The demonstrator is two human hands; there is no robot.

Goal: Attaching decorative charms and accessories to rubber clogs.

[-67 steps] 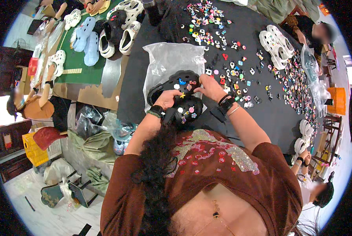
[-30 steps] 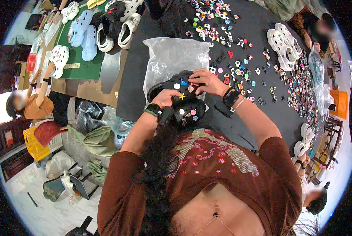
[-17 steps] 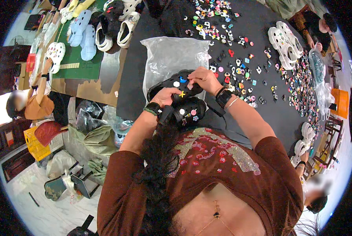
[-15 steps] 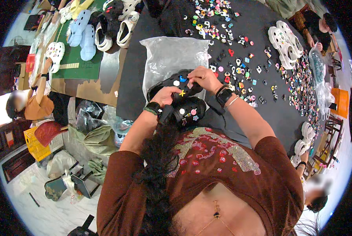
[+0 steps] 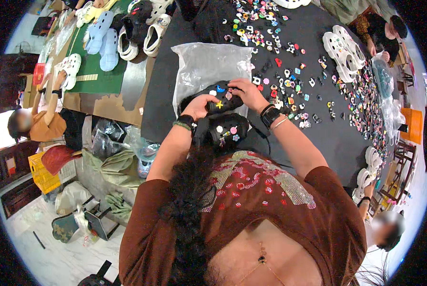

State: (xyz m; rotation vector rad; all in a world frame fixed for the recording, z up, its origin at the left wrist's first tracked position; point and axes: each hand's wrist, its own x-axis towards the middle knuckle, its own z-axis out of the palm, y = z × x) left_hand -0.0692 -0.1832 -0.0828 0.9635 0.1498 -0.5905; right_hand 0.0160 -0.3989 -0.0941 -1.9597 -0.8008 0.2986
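Observation:
Two black clogs lie in front of me, partly over a clear plastic bag (image 5: 211,59). The farther black clog (image 5: 228,106) carries a yellow star, a blue moon, a white charm and a pink one. My left hand (image 5: 199,107) is closed round its left side, thumb near the yellow star. At the other side of that clog my right hand (image 5: 248,94) grips the edge, its fingertips close to the pink charm. The nearer black clog (image 5: 228,125), with white, pink and blue charms on it, sits between my forearms, touched by neither hand.
Many small colourful shoe charms (image 5: 280,86) are scattered over the black table (image 5: 299,148). White clogs (image 5: 342,52) stand at the far right, with more near the right edge. Blue clogs (image 5: 102,40) rest on a green mat (image 5: 99,83) at left. Other people work on both sides.
My right hand has shifted from pinching at the pink charm to holding the clog's right side. The farther clog has tilted a little, and my left hand has moved slightly up and left.

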